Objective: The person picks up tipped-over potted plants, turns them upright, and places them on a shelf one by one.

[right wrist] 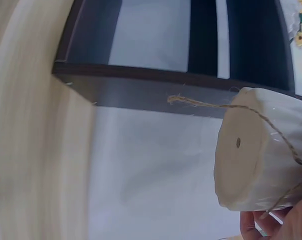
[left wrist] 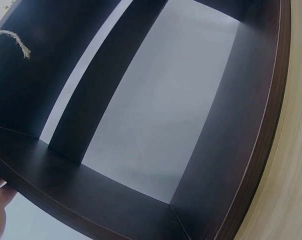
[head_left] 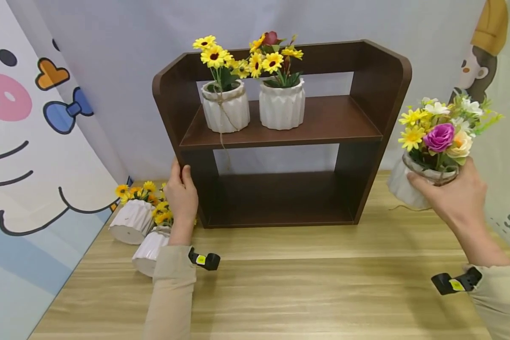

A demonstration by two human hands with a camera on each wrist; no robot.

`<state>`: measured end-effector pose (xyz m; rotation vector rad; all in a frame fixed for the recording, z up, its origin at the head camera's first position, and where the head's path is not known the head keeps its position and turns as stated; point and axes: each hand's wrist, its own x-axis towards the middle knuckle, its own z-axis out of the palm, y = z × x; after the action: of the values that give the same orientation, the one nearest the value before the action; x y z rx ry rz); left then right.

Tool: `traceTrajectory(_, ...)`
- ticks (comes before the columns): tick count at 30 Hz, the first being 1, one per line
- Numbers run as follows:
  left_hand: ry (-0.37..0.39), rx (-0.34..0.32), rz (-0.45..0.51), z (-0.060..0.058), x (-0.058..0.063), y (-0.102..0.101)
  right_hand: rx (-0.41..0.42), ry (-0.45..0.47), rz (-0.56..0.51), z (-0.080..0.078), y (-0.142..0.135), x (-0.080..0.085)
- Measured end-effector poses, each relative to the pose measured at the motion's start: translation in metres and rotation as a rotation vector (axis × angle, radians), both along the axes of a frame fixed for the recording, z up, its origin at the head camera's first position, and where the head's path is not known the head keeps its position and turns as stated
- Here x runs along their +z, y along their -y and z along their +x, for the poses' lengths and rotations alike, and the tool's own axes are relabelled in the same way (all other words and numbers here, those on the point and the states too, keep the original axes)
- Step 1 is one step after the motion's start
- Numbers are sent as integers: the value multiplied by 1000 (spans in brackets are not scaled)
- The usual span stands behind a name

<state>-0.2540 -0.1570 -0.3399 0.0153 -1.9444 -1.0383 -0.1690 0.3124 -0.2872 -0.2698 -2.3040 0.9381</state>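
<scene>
My right hand [head_left: 461, 196] grips a white ribbed flowerpot [head_left: 405, 186] holding purple, yellow, white and cream artificial flowers, raised to the right of a dark brown two-tier shelf [head_left: 280, 222]. Twine circles the pot, and in the right wrist view the flowerpot's underside [right wrist: 238, 145] shows a small hole and a loose twine end. My left hand [head_left: 182, 193] rests against the outer left side panel of the shelf, with the fingers partly behind it. On the upper tier stand two white pots, a twine-tied one [head_left: 225, 108] and another [head_left: 282, 106], both with yellow flowers.
Two white pots with yellow flowers lie tipped on the wooden table [head_left: 280, 283], a farther one [head_left: 131, 222] and a nearer one [head_left: 146, 255], left of my left forearm. A cartoon-printed panel [head_left: 34, 156] borders the left side. Pale curtain [head_left: 123, 56] hangs behind the shelf.
</scene>
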Motion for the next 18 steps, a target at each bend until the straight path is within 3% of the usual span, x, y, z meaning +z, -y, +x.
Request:
traceTrajectory(10,0,-11,-6,2,1,0,-1,-47,30,14,19,21)
traceTrajectory(18,-4,-10,-9,2,1,1,44,-164,46,17,36,38)
